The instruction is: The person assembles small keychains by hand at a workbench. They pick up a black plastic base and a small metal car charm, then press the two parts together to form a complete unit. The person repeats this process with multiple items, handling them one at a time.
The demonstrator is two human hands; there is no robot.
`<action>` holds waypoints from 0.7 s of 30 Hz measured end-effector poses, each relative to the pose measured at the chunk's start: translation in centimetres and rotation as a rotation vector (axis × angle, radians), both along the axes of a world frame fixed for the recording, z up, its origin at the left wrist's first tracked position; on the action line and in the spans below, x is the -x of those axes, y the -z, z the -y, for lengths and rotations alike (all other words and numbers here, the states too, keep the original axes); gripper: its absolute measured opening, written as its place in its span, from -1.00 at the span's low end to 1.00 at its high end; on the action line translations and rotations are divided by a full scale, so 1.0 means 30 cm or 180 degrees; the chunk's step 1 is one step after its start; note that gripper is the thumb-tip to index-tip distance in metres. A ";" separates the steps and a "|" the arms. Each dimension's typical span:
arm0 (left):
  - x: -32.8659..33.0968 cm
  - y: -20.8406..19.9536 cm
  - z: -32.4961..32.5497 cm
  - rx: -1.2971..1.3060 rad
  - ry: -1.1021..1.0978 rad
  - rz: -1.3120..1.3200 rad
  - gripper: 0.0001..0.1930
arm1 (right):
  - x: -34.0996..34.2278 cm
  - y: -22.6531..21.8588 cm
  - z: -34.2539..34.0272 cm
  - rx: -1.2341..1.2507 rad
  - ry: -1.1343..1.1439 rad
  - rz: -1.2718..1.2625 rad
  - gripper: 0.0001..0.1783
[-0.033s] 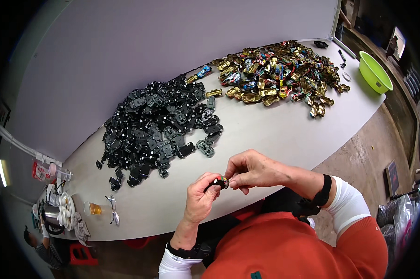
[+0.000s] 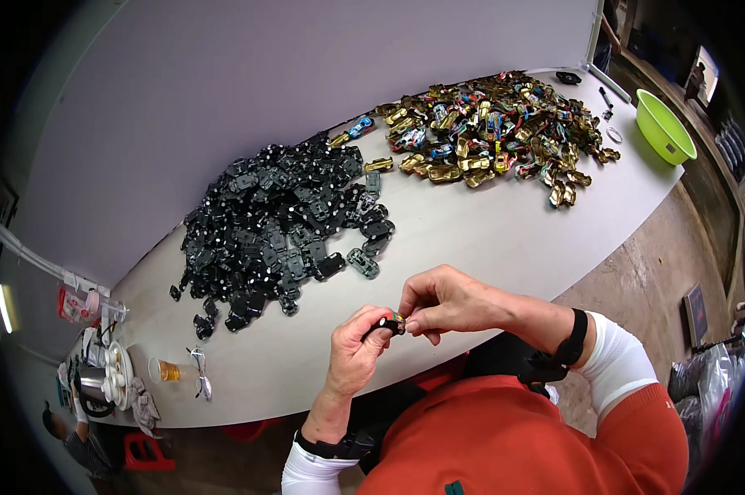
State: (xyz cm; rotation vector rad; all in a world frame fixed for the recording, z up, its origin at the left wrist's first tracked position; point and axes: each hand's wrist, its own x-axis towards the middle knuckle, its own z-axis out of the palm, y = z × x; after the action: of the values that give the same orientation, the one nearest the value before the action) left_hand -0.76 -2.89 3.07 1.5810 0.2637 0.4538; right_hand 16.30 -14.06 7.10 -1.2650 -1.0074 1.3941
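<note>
Over the near edge of the table, a small black toy car [image 2: 394, 323] with red, green and yellow marks is gripped in my left hand [image 2: 356, 346], fingers and thumb wrapped round it. My right hand [image 2: 447, 305] is closed in a pinch at the car's right end; its fingertips partly hide that end. Beyond my hands, to the left, lies a large heap of black toy car bases [image 2: 273, 223] with wheels. A single dark grey car base [image 2: 363, 262] lies nearest my hands. Farther right spreads a heap of gold and multicoloured toy car bodies [image 2: 488, 132].
A lime green basin [image 2: 665, 128] stands at the table's far right end. To the left are a plastic cup of amber drink [image 2: 168, 370], eyeglasses [image 2: 201, 375], a tray with white cups [image 2: 123, 363] and a kettle [image 2: 92, 386]. A wall panel [image 2: 306, 66] borders the far side.
</note>
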 end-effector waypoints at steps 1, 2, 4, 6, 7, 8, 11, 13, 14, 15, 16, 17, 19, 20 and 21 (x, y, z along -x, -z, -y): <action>-0.002 -0.003 0.000 -0.0026 -0.0003 -0.0007 -0.87 | 0.001 0.004 0.000 -0.0042 0.0019 -0.0002 -0.92; -0.004 -0.006 0.002 -0.0052 -0.0006 -0.0015 -0.87 | 0.003 0.006 0.000 -0.0082 0.0038 -0.0005 -0.93; -0.004 -0.014 0.010 -0.0112 -0.0103 -0.0036 -0.87 | 0.011 0.007 -0.001 -0.0205 0.0106 0.0217 -0.92; -0.004 -0.025 0.029 -0.0182 -0.0295 -0.0064 -0.87 | 0.023 0.017 -0.004 -0.0741 0.0282 0.0847 -0.92; -0.010 -0.033 0.040 -0.0300 -0.0402 -0.0096 -0.87 | 0.026 0.033 -0.006 -0.1218 0.0441 0.1377 -0.92; -0.018 -0.040 0.053 -0.0420 -0.0510 -0.0129 -0.87 | 0.028 0.052 -0.009 -0.1693 0.0600 0.1908 -0.92; -0.028 -0.041 0.063 0.0069 -0.0544 -0.0280 -0.86 | 0.014 0.034 -0.002 -0.0874 0.0417 0.1417 -0.95; -0.031 -0.038 0.059 0.0530 -0.0457 -0.0372 -0.85 | 0.007 0.016 0.011 -0.0323 0.0301 0.0902 -0.95; -0.030 -0.037 0.053 0.0686 -0.0408 -0.0404 -0.84 | 0.006 0.015 0.016 -0.0250 0.0307 0.0738 -0.95; -0.030 -0.038 0.051 0.0843 -0.0358 -0.0438 -0.83 | 0.005 0.013 0.021 -0.0177 0.0313 0.0574 -0.95; -0.030 -0.041 0.055 0.0878 -0.0357 -0.0443 -0.82 | 0.004 0.012 0.022 -0.0190 0.0308 0.0540 -0.95; -0.028 -0.045 0.061 0.0920 -0.0350 -0.0450 -0.82 | 0.003 0.012 0.022 -0.0195 0.0309 0.0506 -0.95; -0.025 -0.044 0.071 0.0909 -0.0334 -0.0408 -0.82 | 0.004 0.021 0.024 -0.0189 0.0306 0.0494 -0.95; -0.025 -0.039 0.076 0.0857 -0.0326 -0.0358 -0.82 | 0.005 0.033 0.024 -0.0176 0.0303 0.0516 -0.95; -0.024 -0.036 0.082 0.0805 -0.0317 -0.0307 -0.82 | 0.007 0.046 0.023 -0.0165 0.0299 0.0538 -0.94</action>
State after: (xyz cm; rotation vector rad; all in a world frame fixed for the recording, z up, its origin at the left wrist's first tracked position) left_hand -0.04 -5.34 4.14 1.3478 0.4576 0.4046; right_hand 16.09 -14.75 5.70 -1.3914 -1.0767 1.1976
